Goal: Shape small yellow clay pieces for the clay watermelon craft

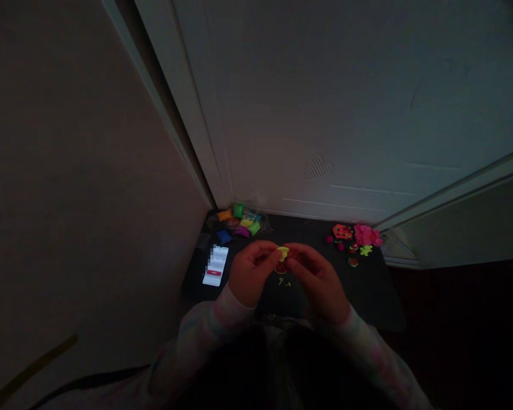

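Note:
A small yellow piece of what looks like modelling clay [284, 252] is pinched between both hands above the dark tabletop [367, 296]. My left hand [250, 274] grips its left side with thumb and fingertips. From the other side, my right hand [320, 283] has its thumb and fingers closed on the right edge. Just below the fingertips lies a small round red piece [280, 268] with a paler rim, partly hidden by the hands. Nearer to me are thin yellow scraps [281, 282] on the tabletop.
A lit phone [216, 265] lies at the left. Behind it is a clear bag with coloured packets [238, 211], beside a blue packet [224, 236]. Several pink, red and yellow-green shaped pieces [364, 234] sit at the back right. A pale panel [325, 114] rises behind.

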{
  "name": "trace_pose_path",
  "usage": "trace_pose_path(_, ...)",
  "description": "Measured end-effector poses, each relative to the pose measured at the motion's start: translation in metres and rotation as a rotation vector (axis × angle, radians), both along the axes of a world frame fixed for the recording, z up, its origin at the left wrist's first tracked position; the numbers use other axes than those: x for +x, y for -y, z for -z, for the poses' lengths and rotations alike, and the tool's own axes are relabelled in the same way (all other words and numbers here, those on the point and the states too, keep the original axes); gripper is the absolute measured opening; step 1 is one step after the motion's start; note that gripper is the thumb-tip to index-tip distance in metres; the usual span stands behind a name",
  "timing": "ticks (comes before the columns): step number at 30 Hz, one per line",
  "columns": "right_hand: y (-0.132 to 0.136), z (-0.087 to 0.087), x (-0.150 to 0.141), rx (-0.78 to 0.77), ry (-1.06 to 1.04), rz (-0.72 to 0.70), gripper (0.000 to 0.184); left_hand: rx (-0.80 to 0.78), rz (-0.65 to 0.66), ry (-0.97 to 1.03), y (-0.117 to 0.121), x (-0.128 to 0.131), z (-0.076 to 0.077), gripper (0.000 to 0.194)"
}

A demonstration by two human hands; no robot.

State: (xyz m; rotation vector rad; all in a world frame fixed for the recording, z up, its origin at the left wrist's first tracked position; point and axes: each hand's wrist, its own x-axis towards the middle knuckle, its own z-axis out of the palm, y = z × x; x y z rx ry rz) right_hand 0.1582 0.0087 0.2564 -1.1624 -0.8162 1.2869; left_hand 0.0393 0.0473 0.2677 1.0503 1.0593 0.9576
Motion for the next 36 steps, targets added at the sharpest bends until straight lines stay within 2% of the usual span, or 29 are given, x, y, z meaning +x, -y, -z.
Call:
trace_pose_path(2,0.001,-0.001,0.002,0.055,0.125,-0.034,0.022,-0.021,0.010,0.026,0.000,-0.001,-0.002,0.010)
trace_pose_path(7,-0.001,-0.006,0.009,0.112,0.413,-0.029,0.009,0.013,0.079,0.005,0.000,-0.006,-0.005,0.013)
trace_pose_path(11,-0.002,-0.009,0.009,0.088,0.382,0.010,0.008,0.054,0.139,-0.038,0.001,-0.007,-0.005,0.018)
trace_pose_path(15,0.000,-0.010,0.007,0.139,0.312,0.010,0.004,0.203,0.115,-0.162,0.001,-0.008,-0.006,0.010)
trace_pose_path(20,0.004,-0.010,0.005,0.154,0.279,0.006,0.005,0.241,0.107,-0.213,0.002,-0.008,-0.004,0.008)
trace_pose_path(24,0.005,-0.009,0.005,0.203,0.390,-0.026,0.008,0.252,0.045,-0.262,0.004,-0.007,-0.004,0.007)
trace_pose_path(27,0.003,-0.006,0.007,0.245,0.502,0.004,0.007,0.242,0.027,-0.268,0.008,-0.006,-0.008,0.010)
trace_pose_path(30,0.002,-0.005,0.011,0.296,0.623,0.035,0.010,0.191,0.050,-0.171,0.012,-0.006,-0.011,0.014)
trace_pose_path(32,0.000,-0.006,0.013,0.365,0.761,0.050,0.011,0.098,0.049,-0.016,0.011,-0.004,-0.010,0.013)
trace_pose_path(34,-0.002,-0.009,0.012,0.470,0.929,0.079,0.008,-0.080,-0.006,0.225,0.006,0.002,-0.008,0.018)
trace_pose_path(36,-0.005,-0.011,0.010,0.575,1.112,0.046,0.007,-0.340,-0.047,0.474,-0.003,0.011,-0.008,0.032)
